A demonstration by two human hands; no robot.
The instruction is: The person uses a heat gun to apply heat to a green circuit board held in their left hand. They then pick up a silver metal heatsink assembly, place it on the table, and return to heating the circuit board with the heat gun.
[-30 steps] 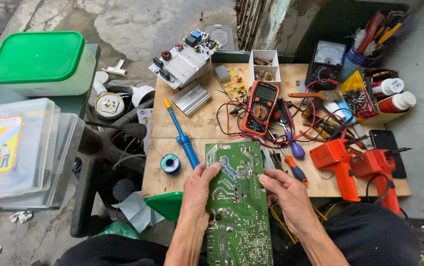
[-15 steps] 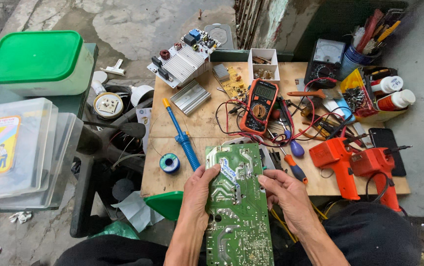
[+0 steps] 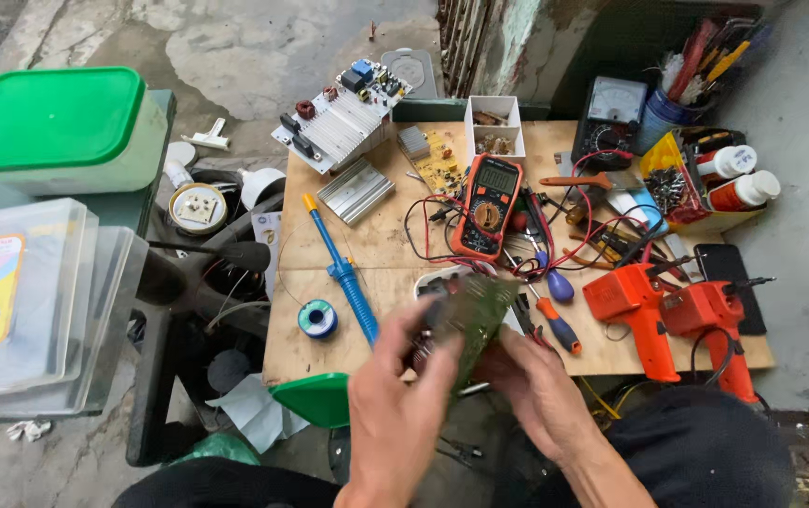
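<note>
Both hands gripping green circuit board (image 3: 468, 315), tilting it above table's near edge. Left hand (image 3: 400, 400) clasping left side, right hand (image 3: 531, 386) pinching right side. Motion blurring board, so slipping looks possible. Risk: snagging red leads (image 3: 578, 230) or knocking screwdrivers (image 3: 555, 310) just behind. Open room lying only near solder spool (image 3: 316, 318), toward near-left corner.

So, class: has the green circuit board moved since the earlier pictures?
Yes. The green circuit board has been turned and tilted up between both hands, no longer lying flat below the orange multimeter.
</note>
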